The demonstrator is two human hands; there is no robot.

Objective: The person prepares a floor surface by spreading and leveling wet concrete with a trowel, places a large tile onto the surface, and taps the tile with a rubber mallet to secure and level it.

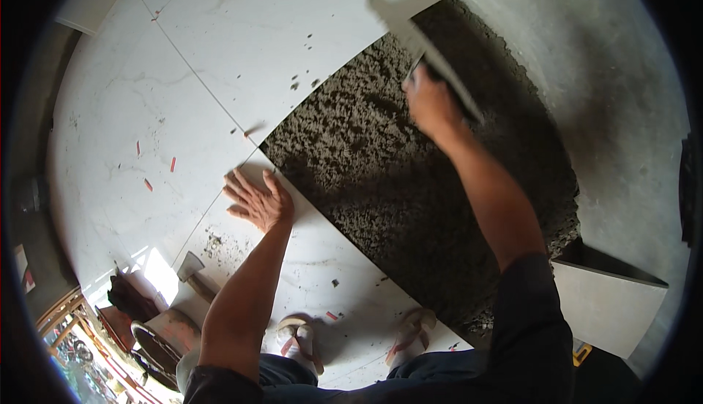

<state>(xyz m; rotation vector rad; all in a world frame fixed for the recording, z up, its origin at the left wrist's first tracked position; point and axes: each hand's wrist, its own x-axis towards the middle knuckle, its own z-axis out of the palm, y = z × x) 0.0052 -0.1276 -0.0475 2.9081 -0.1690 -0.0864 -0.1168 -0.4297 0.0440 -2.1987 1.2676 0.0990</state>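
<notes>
My left hand (258, 200) lies flat with fingers spread on a white marbled floor tile (315, 250), close to the corner where tiles meet. My right hand (432, 104) is closed round the handle of a trowel (448, 67), whose long flat blade is blurred. The blade sits over the far right part of a bed of dark grey mortar (351, 125). The mortar is rough and crumbly at its left and looks smoother in the shade at its right. Its left side borders the edges of the laid tiles.
Small red tile spacers (173, 164) and mortar crumbs dot the tiles. A hatchet-like hammer (192, 268) and a bucket (167, 338) stand at lower left. A grey wall (615, 111) rises at right, with a cut tile piece (608, 301) near it. My sandalled feet (299, 338) are on the tile.
</notes>
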